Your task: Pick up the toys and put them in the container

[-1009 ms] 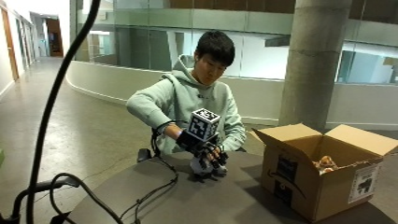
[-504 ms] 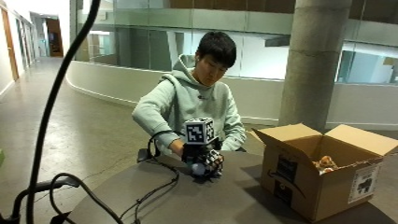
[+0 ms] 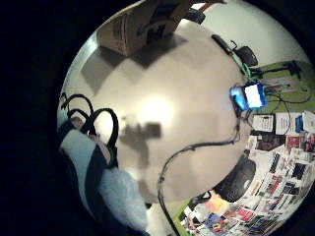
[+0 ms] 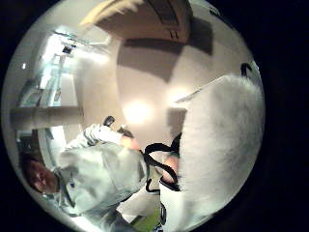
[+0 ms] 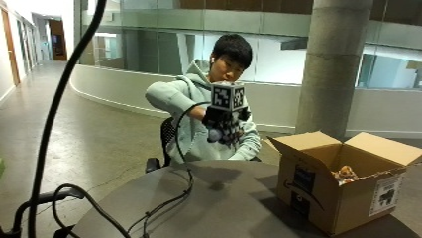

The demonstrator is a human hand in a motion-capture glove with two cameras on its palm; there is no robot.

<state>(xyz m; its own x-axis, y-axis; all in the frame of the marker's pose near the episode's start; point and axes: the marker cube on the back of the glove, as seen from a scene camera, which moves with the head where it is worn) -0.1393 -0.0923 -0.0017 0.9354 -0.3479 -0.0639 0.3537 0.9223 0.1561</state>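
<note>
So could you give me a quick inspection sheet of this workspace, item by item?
Surface: round grey table, the box standing at one side.
Job's things: open cardboard box with a toy showing inside; a pale fluffy toy close against the palm.
Clutter: nothing seen on the table.
Hand: gloved right hand raised above the table, gripping the fluffy toy.
Cables: black cables trailing from the hand across the table.
Surroundings: concrete column, glass walls, a chair wheel and papers on the floor in the little finger side palm view.

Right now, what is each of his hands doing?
Gloved right hand: raised above the table, holding a white fluffy toy.
Bare hand: cannot be told.
</note>
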